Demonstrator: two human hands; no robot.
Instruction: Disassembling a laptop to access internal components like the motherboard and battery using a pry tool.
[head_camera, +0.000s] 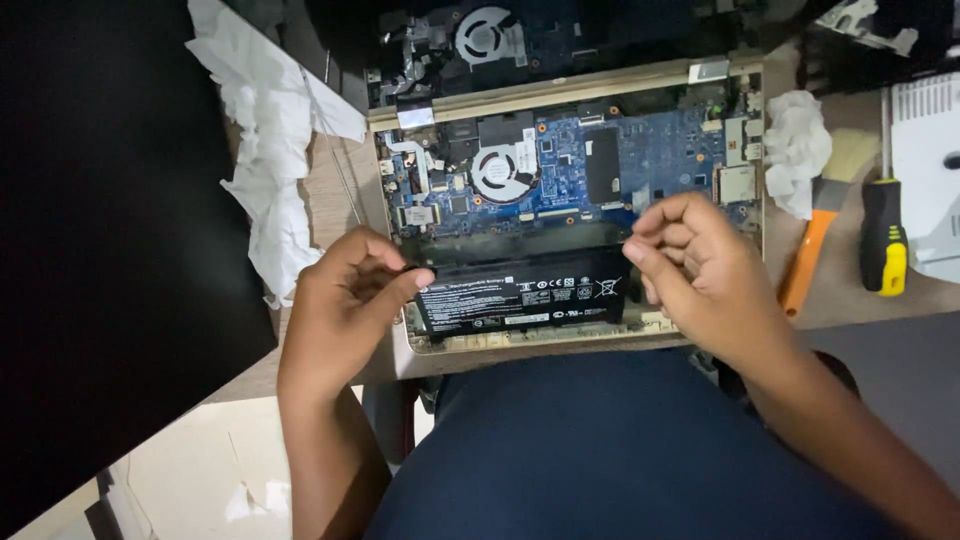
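Both hands' grip pinches battery (520, 295) ends: left hand (350, 290), right hand (700, 265); chassis walls close.

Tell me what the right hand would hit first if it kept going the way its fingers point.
The right hand points left along the black battery, whose right end it already pinches. Past that, probably the left hand at the other end, though depth is unclear.

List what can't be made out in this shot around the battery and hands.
- Head view: battery end corners, covered by left hand and right hand.
- Whether the battery is seated or lifted: cannot tell from above.
- Second laptop at top: cut off by the frame edge, dark.
- Circuit board connectors: too small.
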